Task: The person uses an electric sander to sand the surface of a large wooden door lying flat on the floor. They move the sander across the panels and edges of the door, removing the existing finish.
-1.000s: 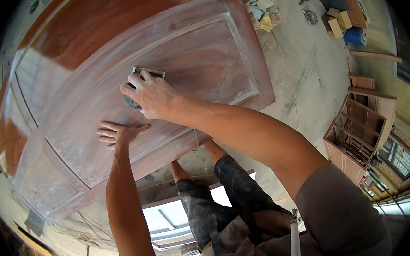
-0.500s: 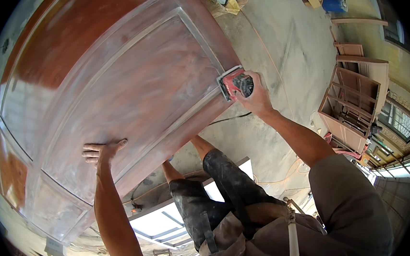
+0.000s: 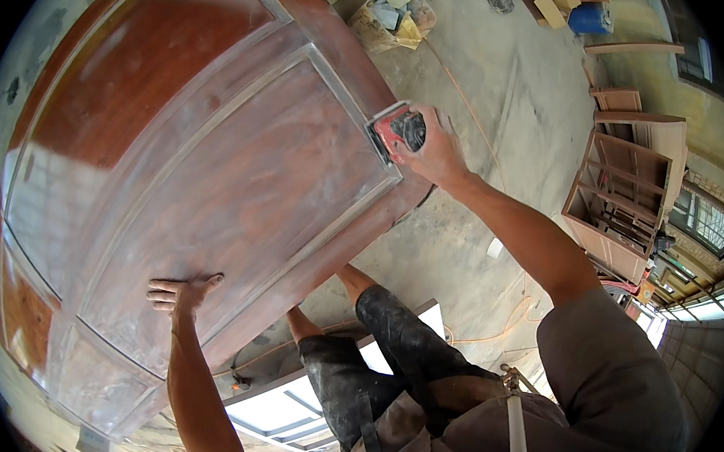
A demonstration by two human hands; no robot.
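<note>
As the head view shows, my right hand (image 3: 434, 151) grips a red-and-black sander (image 3: 395, 131) on the right edge of the wooden panel (image 3: 231, 185), near its lower right corner. My left hand (image 3: 182, 296) lies flat, thumb wide, toward the lower edge. Step in hand, I judge: sanding the border; next move calls for level, even pressure.

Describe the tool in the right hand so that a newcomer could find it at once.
Find the big reddish-brown panel filling the upper left. Go to its right-hand border, where the person's right hand is. That hand grips the sander, whose red body and black top stand out against the dull panel.
</note>
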